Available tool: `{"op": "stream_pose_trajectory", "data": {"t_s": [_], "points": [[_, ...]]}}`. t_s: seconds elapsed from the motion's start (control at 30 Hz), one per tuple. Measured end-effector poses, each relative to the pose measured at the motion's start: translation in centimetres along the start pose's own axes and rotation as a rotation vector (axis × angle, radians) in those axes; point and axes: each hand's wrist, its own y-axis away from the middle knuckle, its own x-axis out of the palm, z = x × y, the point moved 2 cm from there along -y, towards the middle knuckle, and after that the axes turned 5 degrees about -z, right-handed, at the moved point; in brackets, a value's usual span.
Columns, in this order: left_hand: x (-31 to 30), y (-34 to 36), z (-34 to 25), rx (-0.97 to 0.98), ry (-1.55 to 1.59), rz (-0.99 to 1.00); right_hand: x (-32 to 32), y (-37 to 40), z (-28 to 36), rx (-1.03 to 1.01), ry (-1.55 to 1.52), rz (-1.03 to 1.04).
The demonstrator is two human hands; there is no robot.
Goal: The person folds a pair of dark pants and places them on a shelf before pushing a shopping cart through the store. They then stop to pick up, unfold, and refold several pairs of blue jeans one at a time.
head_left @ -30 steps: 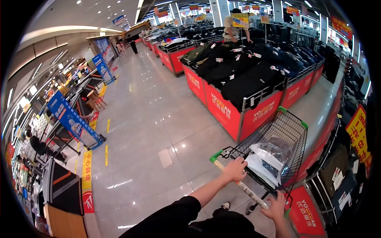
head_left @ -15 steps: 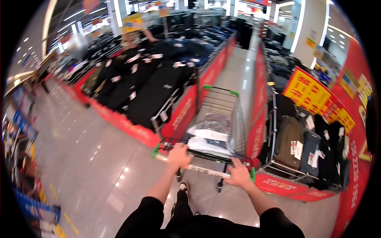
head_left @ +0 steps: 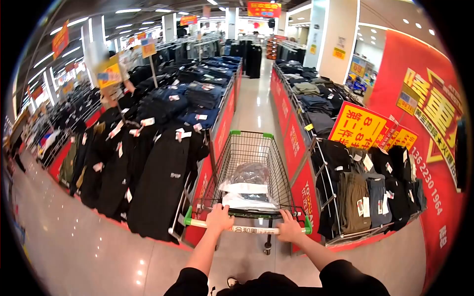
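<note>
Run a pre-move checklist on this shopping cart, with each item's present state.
1. Left hand on the handlebar: ok.
2. Right hand on the handlebar: ok.
3. Bagged items inside the cart, below its rim: ok.
4. Cart's front facing the aisle: ok.
5. Gap between the cart and the left display bin: cannot tell; they overlap in view.
6. Front wheels unobstructed: cannot tell; hidden.

Tagged black garments [head_left: 157, 185] are spread at near left, with folded jeans [head_left: 203, 94] beyond. At right, a yellow sign [head_left: 359, 125] stands near a red banner [head_left: 427, 153].
</note>
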Motion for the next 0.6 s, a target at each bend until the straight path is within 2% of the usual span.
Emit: {"op": "stream_pose_trajectory", "data": {"t_s": [0.1,0.17,0.3,0.4,0.6], "points": [[-0.6,-4.1,0.5,0.018,-0.022,0.088,-0.9,-3.3,-0.4,-0.016,0.054,0.040],[-0.8,-6.5,0.7,0.011,-0.040,0.119,0.3,-5.4,-1.8,-0.035,0.035,-0.004],[0.0,-12.3,1.5,0.022,-0.024,0.129,-0.4,-10.3,-3.7,-0.030,-0.037,0.019],[0.3,-17.1,1.5,0.025,-0.037,0.131,-1.0,-14.4,-5.7,0.014,-0.058,0.132],[0.6,-28.0,1.6,0.024,-0.030,0.130,0.7,-24.9,-11.6,-0.023,-0.194,0.153]]}}
